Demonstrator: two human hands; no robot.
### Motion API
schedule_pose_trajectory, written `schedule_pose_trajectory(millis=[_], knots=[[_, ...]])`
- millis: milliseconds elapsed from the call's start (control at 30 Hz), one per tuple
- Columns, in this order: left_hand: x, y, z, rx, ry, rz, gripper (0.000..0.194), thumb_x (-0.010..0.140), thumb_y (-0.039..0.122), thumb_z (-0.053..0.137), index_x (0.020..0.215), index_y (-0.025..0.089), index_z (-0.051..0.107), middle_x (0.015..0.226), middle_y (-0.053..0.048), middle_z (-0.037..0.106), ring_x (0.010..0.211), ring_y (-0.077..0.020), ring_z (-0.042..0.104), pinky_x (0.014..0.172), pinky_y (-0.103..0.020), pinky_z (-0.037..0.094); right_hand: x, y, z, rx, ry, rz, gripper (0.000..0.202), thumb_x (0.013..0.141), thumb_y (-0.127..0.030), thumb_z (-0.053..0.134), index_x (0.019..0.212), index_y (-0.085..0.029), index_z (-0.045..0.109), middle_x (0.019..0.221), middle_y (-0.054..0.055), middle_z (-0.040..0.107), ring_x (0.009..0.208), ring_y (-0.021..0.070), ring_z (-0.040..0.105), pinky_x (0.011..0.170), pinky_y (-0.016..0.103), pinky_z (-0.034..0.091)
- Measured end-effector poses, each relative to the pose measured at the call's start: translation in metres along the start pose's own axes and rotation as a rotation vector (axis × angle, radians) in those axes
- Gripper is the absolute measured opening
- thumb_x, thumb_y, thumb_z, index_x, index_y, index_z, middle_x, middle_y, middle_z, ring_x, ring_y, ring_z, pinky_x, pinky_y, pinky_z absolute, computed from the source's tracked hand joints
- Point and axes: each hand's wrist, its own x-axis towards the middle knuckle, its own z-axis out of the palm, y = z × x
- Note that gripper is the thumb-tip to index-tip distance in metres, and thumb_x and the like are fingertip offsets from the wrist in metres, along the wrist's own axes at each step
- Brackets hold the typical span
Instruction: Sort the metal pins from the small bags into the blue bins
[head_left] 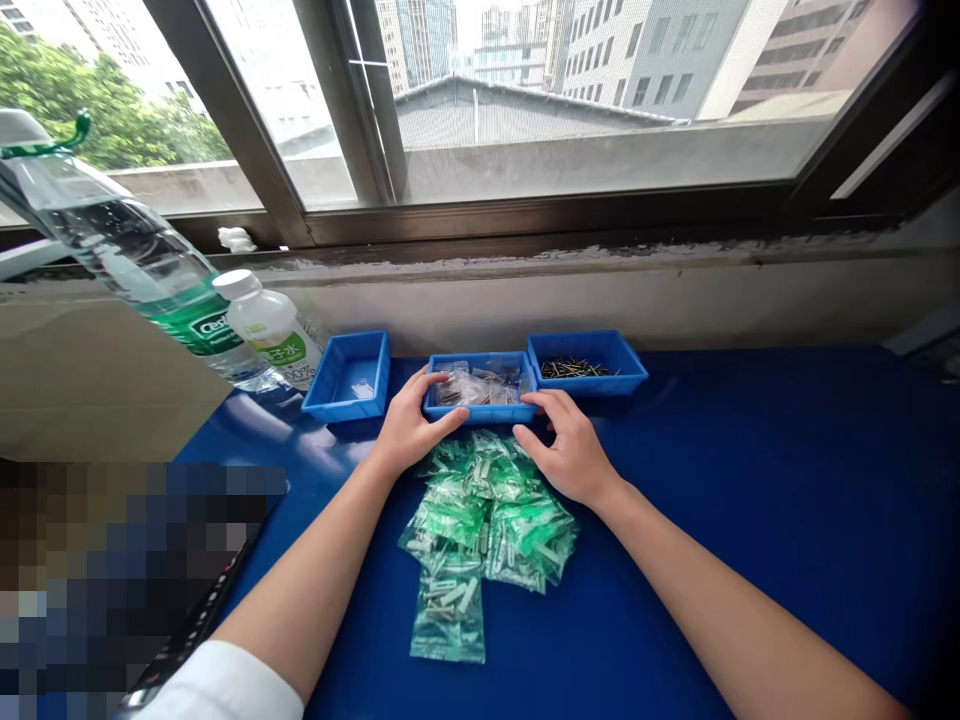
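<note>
A small blue plastic tray (484,414) holding clear bags of small parts (487,385) sits between my hands. My left hand (412,420) grips its left side, fingers over the left edge and thumb along the front. At the right front corner, my right hand (570,445) has its fingers against the tray and its thumb lower, in front. Just below lies a heap of green-tinted clear bags (487,510) with pale plugs and screws inside. One such bag (448,615) lies flat nearest me.
A blue tray (346,408) with a small clear scrap stands left, and another (630,380) with loose screws (577,367) stands right. A large water bottle (135,250) and a smaller white-capped bottle (270,325) stand at the back left of the blue table (750,500), below the window.
</note>
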Motion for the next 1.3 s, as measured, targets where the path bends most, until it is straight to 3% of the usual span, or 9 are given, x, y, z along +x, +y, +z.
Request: schedule_pose_trajectory(millis=[167,333,433,533,633,833,1000,1133,1300], knots=[[0.000,0.000,0.002,-0.085,0.028,-0.006,0.040,0.086,0.049,0.053,0.113,0.019,0.061,0.131,-0.010,0.057,0.134,-0.0258,0.042,0.110,-0.040,0.035,0.000,0.001,0.003,-0.029,0.032,-0.020,0.040,0.085,-0.035,0.057,0.122,-0.020,0.053,0.120,0.011,0.056,0.105,0.0255,0.059,0.083,0.039,0.053],[0.001,-0.002,0.005,-0.094,0.069,-0.003,0.039,0.086,0.047,0.056,0.112,0.019,0.062,0.134,-0.011,0.055,0.133,-0.0254,0.043,0.108,-0.040,0.037,-0.003,-0.008,-0.001,-0.091,0.248,-0.190,0.032,0.084,-0.029,0.058,0.114,-0.019,0.056,0.106,0.011,0.060,0.099,0.0260,0.058,0.083,0.040,0.051],[0.001,-0.002,0.006,-0.104,0.087,0.003,0.039,0.086,0.047,0.056,0.113,0.019,0.061,0.134,-0.012,0.054,0.130,-0.0255,0.046,0.106,-0.040,0.039,-0.007,-0.016,-0.004,-0.074,0.052,-0.283,0.022,0.085,-0.030,0.059,0.103,-0.019,0.061,0.096,0.009,0.063,0.094,0.0236,0.059,0.082,0.037,0.051],[0.000,-0.001,0.006,-0.088,0.119,0.004,0.041,0.086,0.046,0.057,0.116,0.018,0.058,0.135,-0.013,0.052,0.127,-0.0263,0.048,0.101,-0.040,0.044,-0.010,-0.020,-0.006,-0.092,-0.188,-0.231,0.029,0.085,-0.039,0.060,0.105,-0.018,0.064,0.101,0.010,0.063,0.097,0.0243,0.059,0.080,0.037,0.052],[-0.003,0.001,0.007,-0.034,0.198,0.063,0.043,0.084,0.042,0.059,0.118,0.016,0.055,0.137,-0.016,0.045,0.127,-0.0271,0.046,0.097,-0.040,0.047,-0.009,-0.020,-0.005,-0.106,-0.288,-0.151,0.038,0.084,-0.046,0.060,0.110,-0.019,0.065,0.105,0.010,0.063,0.100,0.0254,0.058,0.082,0.039,0.052],[-0.010,0.010,0.008,0.098,0.286,0.271,0.038,0.080,0.033,0.062,0.115,0.018,0.055,0.130,-0.013,0.045,0.123,-0.0262,0.043,0.106,-0.043,0.038,-0.006,-0.020,-0.005,-0.115,-0.289,-0.118,0.038,0.083,-0.043,0.062,0.110,-0.017,0.067,0.106,0.010,0.066,0.101,0.0248,0.059,0.084,0.038,0.052],[-0.011,0.012,0.008,0.103,0.240,0.256,0.033,0.080,0.034,0.062,0.110,0.021,0.058,0.128,-0.011,0.048,0.119,-0.0266,0.044,0.104,-0.044,0.037,-0.005,-0.019,-0.009,-0.204,-0.274,-0.261,0.026,0.088,-0.034,0.057,0.100,-0.015,0.070,0.096,0.009,0.072,0.090,0.0235,0.064,0.080,0.036,0.051],[-0.009,0.009,0.006,0.033,0.273,0.220,0.029,0.080,0.031,0.061,0.107,0.020,0.060,0.121,-0.010,0.050,0.117,-0.0254,0.047,0.104,-0.043,0.037,-0.006,-0.017,-0.011,-0.291,-0.270,-0.355,0.024,0.092,-0.028,0.052,0.083,-0.015,0.070,0.082,0.009,0.073,0.079,0.0213,0.067,0.075,0.032,0.050],[-0.008,0.015,0.003,0.033,0.322,0.247,0.025,0.079,0.031,0.060,0.101,0.020,0.062,0.112,-0.009,0.052,0.111,-0.0252,0.050,0.100,-0.042,0.040,-0.005,-0.018,-0.013,-0.329,-0.273,-0.407,0.025,0.092,-0.025,0.049,0.077,-0.016,0.066,0.076,0.010,0.070,0.076,0.0204,0.066,0.068,0.030,0.048]])
